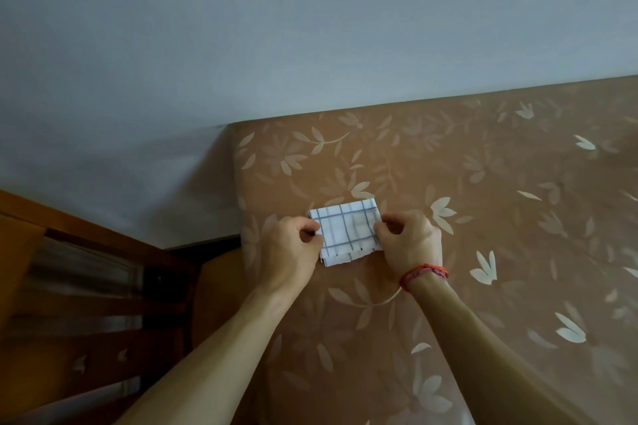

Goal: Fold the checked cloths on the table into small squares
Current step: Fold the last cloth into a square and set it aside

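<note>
A white cloth with grey checks (347, 233) lies folded into a small rectangle on the table, with a lower layer sticking out at its near edge. My left hand (293, 245) pinches its left edge with curled fingers and thumb. My right hand (409, 240) pinches the right edge the same way; a red band sits on that wrist. Both hands rest low on the table. No other checked cloth is in view.
The table wears a brown cloth with pale leaf prints (483, 200), its left edge hanging down near my left hand. A grey-blue wall (241, 45) rises behind the table. A wooden chair (79, 286) stands at the lower left.
</note>
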A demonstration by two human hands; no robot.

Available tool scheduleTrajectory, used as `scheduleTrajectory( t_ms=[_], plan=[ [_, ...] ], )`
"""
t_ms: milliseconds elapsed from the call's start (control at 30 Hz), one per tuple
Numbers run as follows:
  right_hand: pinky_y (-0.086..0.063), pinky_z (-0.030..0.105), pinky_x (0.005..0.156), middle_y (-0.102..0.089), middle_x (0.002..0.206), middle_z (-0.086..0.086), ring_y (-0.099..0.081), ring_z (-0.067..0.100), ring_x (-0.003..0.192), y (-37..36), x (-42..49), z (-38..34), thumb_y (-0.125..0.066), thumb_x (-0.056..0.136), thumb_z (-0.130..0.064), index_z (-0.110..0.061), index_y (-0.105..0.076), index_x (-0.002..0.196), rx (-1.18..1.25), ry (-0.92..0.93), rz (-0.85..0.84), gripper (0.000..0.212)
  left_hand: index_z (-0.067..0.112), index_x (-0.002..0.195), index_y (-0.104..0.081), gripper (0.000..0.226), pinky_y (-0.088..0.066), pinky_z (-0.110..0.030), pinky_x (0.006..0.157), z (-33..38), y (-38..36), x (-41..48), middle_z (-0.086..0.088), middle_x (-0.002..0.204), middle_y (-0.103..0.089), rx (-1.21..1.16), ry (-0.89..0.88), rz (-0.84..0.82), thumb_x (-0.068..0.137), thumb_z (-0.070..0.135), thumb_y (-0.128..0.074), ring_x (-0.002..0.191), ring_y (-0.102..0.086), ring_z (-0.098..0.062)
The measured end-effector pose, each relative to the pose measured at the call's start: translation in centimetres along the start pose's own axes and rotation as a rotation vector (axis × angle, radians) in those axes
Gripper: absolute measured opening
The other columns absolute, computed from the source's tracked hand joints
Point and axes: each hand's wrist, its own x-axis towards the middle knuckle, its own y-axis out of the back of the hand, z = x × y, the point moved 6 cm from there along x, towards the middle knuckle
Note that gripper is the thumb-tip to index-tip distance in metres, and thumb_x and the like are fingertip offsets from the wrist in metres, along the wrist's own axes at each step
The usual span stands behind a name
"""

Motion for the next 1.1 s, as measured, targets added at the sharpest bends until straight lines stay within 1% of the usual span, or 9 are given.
scheduleTrajectory(
  t_ms=[200, 300, 433, 500, 567, 667, 800, 933, 1100],
  plan=[
    [-0.037, 0.010, 0.055, -0.054, 0.061, -0.023, -0.054, -0.003, 0.062, 0.4, -0.3, 0.5, -0.066, 0.085, -0.020, -0.023, -0.076, 0.082, -0.005, -0.010, 0.063, 0.011, 0.018, 0.094, -0.074, 0.013, -0.037, 0.001, 0.067, 0.9, 0.2, -0.4, 0.012, 0.088, -0.060, 0.071, -0.121, 0.029, 0.082, 0.013, -0.073, 0.073, -0.053, 0.005],
    [-0.044, 0.021, 0.062, -0.057, 0.064, -0.018, -0.060, 0.009, 0.069, 0.6, -0.4, 0.4, -0.064, 0.086, -0.020, -0.021, -0.075, 0.083, -0.014, -0.001, 0.060, 0.011, 0.019, 0.097, -0.071, 0.012, -0.042, -0.005, 0.068, 1.2, 0.4, -0.5, 0.014, 0.093, -0.059, 0.133, -0.189, 0.021, 0.085, 0.017, -0.070, 0.077, -0.053, 0.000],
    [-0.041, 0.027, 0.069, -0.062, 0.094, -0.002, -0.058, 0.018, 0.086, 0.9, -0.6, 0.3, -0.065, 0.087, -0.026, -0.018, -0.070, 0.098, -0.079, 0.017, 0.081, 0.015, 0.014, 0.114, -0.067, 0.023, -0.043, -0.014, 0.083, 2.8, 0.2, -0.6, 0.007, 0.115, -0.061, 0.252, -0.364, 0.013, 0.093, 0.019, -0.060, 0.103, -0.057, -0.009],
    [-0.042, 0.030, 0.074, -0.059, 0.106, 0.002, -0.056, 0.022, 0.098, 1.0, -0.8, -0.9, -0.062, 0.089, -0.021, -0.016, -0.068, 0.111, -0.115, 0.151, 0.099, 0.024, 0.014, 0.128, -0.059, 0.032, -0.030, -0.006, 0.089, 3.7, -0.3, -0.8, 0.005, 0.132, -0.056, 0.346, -0.470, -0.019, 0.098, 0.020, -0.051, 0.122, -0.050, -0.009],
    [-0.047, 0.037, 0.088, -0.058, 0.121, 0.011, -0.053, 0.029, 0.112, 0.5, -1.1, -2.8, -0.059, 0.088, -0.008, -0.008, -0.064, 0.121, -0.163, 0.372, 0.060, 0.033, 0.009, 0.142, -0.044, 0.042, -0.022, -0.010, 0.106, 4.2, -1.7, -0.6, -0.002, 0.150, -0.041, 0.381, -0.537, -0.125, 0.102, 0.019, -0.042, 0.140, -0.033, -0.013],
    [-0.028, 0.042, 0.117, -0.029, 0.156, 0.018, -0.025, 0.031, 0.146, -2.4, -1.7, -3.8, -0.051, 0.095, -0.017, -0.002, -0.033, 0.149, -0.351, 0.564, -0.214, 0.059, 0.006, 0.153, -0.017, 0.055, -0.003, -0.029, 0.122, 3.8, -4.3, -0.3, -0.008, 0.162, -0.012, 0.521, -0.600, -0.284, 0.103, 0.022, -0.033, 0.150, -0.002, -0.016],
    [-0.003, 0.036, 0.124, 0.011, 0.163, 0.008, 0.013, 0.020, 0.150, -5.4, -2.5, -2.0, -0.017, 0.101, -0.045, -0.009, 0.007, 0.155, -0.571, 0.606, -0.377, 0.069, 0.008, 0.154, -0.002, 0.062, 0.004, -0.034, 0.122, 2.0, -5.8, -0.1, -0.006, 0.163, 0.005, 0.672, -0.622, -0.374, 0.104, 0.037, -0.024, 0.148, 0.014, -0.013],
    [-0.004, 0.040, 0.123, 0.012, 0.162, 0.012, 0.013, 0.025, 0.149, -5.9, -2.7, -1.6, 0.003, 0.095, -0.040, -0.006, 0.009, 0.154, -0.699, 0.666, -0.329, 0.069, 0.007, 0.154, -0.001, 0.072, 0.006, -0.033, 0.121, 1.5, -5.8, 0.0, -0.005, 0.162, 0.008, 0.710, -0.673, -0.399, 0.096, 0.048, -0.007, 0.148, 0.016, -0.013],
    [0.006, 0.033, 0.121, 0.020, 0.160, 0.004, 0.020, 0.016, 0.148, -6.1, -2.2, -1.3, 0.003, 0.096, -0.044, -0.011, 0.010, 0.153, -0.604, 0.607, -0.325, 0.066, 0.010, 0.154, 0.002, 0.063, 0.001, -0.035, 0.122, 0.6, -3.8, -0.4, -0.004, 0.162, 0.008, 0.763, -0.734, -0.353, 0.097, 0.038, 0.006, 0.148, 0.015, -0.013]
  ],
)
